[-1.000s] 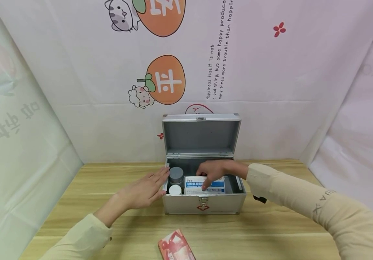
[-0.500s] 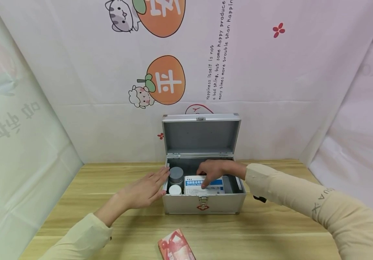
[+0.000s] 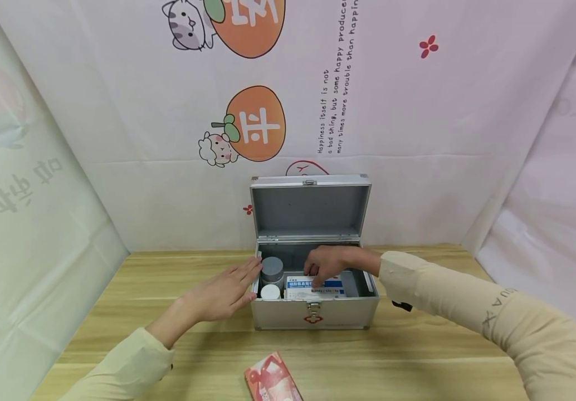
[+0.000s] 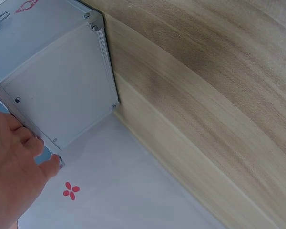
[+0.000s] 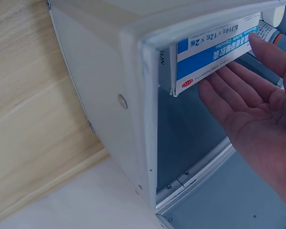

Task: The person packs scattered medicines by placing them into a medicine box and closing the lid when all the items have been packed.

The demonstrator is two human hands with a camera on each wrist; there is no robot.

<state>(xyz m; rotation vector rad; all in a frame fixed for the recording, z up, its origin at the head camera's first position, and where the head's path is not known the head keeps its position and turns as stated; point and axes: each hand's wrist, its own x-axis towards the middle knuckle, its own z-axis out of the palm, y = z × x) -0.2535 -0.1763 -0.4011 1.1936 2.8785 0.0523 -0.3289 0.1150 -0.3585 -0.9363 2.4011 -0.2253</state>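
Note:
A silver first-aid case (image 3: 288, 317) with a red cross stands on the table, its lid (image 3: 313, 211) raised. My right hand (image 3: 329, 264) reaches inside and holds a blue-and-white medicine box (image 3: 300, 292). In the right wrist view, the thumb lies along one face of the medicine box (image 5: 212, 62) and the fingers (image 5: 229, 90) are at its other side. My left hand (image 3: 225, 291) rests against the case's left edge, its fingers extended. Left of the medicine box are a grey-lidded jar (image 3: 272, 268) and a white-capped bottle (image 3: 270, 292).
A red-and-pink packet (image 3: 273, 379) lies on the wooden table (image 3: 208, 356) in front of the case. Behind the case hangs a white printed cloth (image 3: 393, 184), and more cloth closes off both sides.
The medicine box has sunk slightly lower in the case, and my right hand has shifted a little with it. My left hand has stayed at the case's edge.

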